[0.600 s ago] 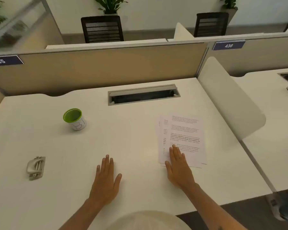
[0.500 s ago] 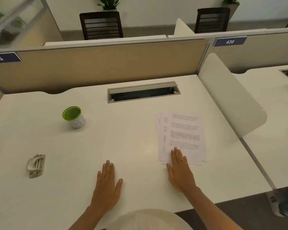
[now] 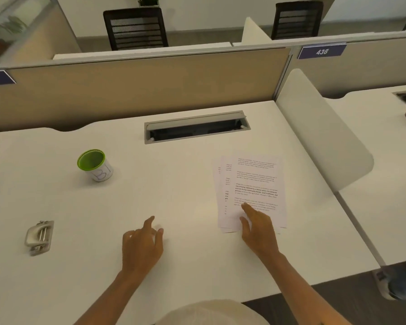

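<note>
A small fanned stack of printed paper sheets (image 3: 253,184) lies on the white desk (image 3: 174,195), right of centre. My right hand (image 3: 259,227) rests on the stack's near edge with its fingers straight and pointing forward. My left hand (image 3: 142,246) hovers over or lightly touches the bare desk to the left of the papers, fingers loosely curled, holding nothing. A silver hole punch (image 3: 39,237) sits near the desk's left front. A white cup with a green rim (image 3: 94,164) stands further back on the left.
A grey cable tray slot (image 3: 196,126) is set in the desk's back. A beige partition (image 3: 138,87) runs behind it and a white divider panel (image 3: 324,130) stands on the right. Two black chairs (image 3: 135,28) sit beyond. A neighbouring desk (image 3: 389,184) is at right.
My left hand lifted from flat on the desk and its fingers curled loosely. My right hand slid slightly further onto the papers. The camera tilted a little.
</note>
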A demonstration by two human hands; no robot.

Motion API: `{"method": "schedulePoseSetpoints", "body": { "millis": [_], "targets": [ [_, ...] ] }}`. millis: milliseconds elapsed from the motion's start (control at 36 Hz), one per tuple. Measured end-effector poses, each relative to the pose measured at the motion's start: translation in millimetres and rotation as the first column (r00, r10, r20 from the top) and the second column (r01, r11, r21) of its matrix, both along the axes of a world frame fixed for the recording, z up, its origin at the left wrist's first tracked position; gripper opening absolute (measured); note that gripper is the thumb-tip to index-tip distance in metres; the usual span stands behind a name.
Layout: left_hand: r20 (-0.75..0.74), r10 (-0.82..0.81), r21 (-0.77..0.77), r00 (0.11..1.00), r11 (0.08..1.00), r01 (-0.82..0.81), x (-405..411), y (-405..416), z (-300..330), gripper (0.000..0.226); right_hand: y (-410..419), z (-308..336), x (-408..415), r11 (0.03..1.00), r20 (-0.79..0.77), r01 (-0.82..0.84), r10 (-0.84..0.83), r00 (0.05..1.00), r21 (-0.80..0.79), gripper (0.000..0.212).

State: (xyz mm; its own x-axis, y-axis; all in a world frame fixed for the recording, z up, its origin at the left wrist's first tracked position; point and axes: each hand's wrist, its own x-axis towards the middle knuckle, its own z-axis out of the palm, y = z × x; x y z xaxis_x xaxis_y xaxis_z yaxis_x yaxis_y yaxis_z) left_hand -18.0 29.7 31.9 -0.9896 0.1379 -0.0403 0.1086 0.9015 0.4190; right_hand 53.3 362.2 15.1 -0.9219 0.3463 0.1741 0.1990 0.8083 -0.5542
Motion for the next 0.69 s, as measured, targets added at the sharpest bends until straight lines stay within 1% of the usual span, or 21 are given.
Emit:
{"method": "schedulePoseSetpoints", "body": {
  "millis": [56, 139, 222, 306, 389, 444, 500, 611, 694],
  "targets": [
    [-0.011, -0.031, 0.053, 0.999, 0.998, 0.032, -17.8, 11.4, 2.8, 0.043, 12.2, 4.4, -10.2, 0.998, -0.035, 0.057, -0.057, 0.998, 0.006, 0.032],
    [0.001, -0.114, 0.128, 0.994, 0.985, 0.113, -45.1, 36.6, 5.5, 0.041, 30.8, 9.9, -24.1, 0.992, 0.059, 0.122, -0.122, 0.991, -0.007, 0.031],
    [0.070, -0.205, 0.170, 0.976, 0.967, 0.190, -72.7, 74.4, 7.2, 0.047, 50.7, 12.8, -38.1, 0.993, 0.202, 0.119, -0.117, 0.972, 0.005, 0.046],
    [0.171, -0.282, 0.171, 0.944, 0.952, 0.254, -96.2, 119.7, 5.7, 0.066, 68.9, 18.5, -50.8, 0.991, 0.339, 0.095, -0.120, 0.933, 0.090, 0.071],
    [0.237, -0.346, 0.138, 0.908, 0.937, 0.321, -114.7, 163.8, -1.7, 0.086, 80.3, 18.8, -58.2, 0.992, 0.453, 0.082, -0.118, 0.883, 0.099, 0.095],
    [0.255, -0.369, 0.088, 0.894, 0.929, 0.358, -124.7, 190.0, -7.7, 0.095, 84.7, 15.9, -60.6, 0.994, 0.500, 0.082, -0.106, 0.859, 0.070, 0.105],
    [0.265, -0.370, 0.058, 0.890, 0.928, 0.369, -133.6, 212.5, -12.6, 0.100, 85.8, 12.5, -60.8, 0.994, 0.529, 0.075, -0.104, 0.842, 0.075, 0.109],
    [0.287, -0.362, 0.015, 0.887, 0.927, 0.374, -151.2, 242.0, -21.8, 0.108, 85.9, 8.5, -60.6, 0.992, 0.511, 0.085, -0.121, 0.851, 0.094, 0.111],
    [0.319, -0.369, 0.005, 0.873, 0.922, 0.388, -158.9, 251.7, -29.3, 0.109, 87.0, 8.2, -61.8, 0.992, 0.514, 0.084, -0.120, 0.849, 0.091, 0.112]
  ]
}}
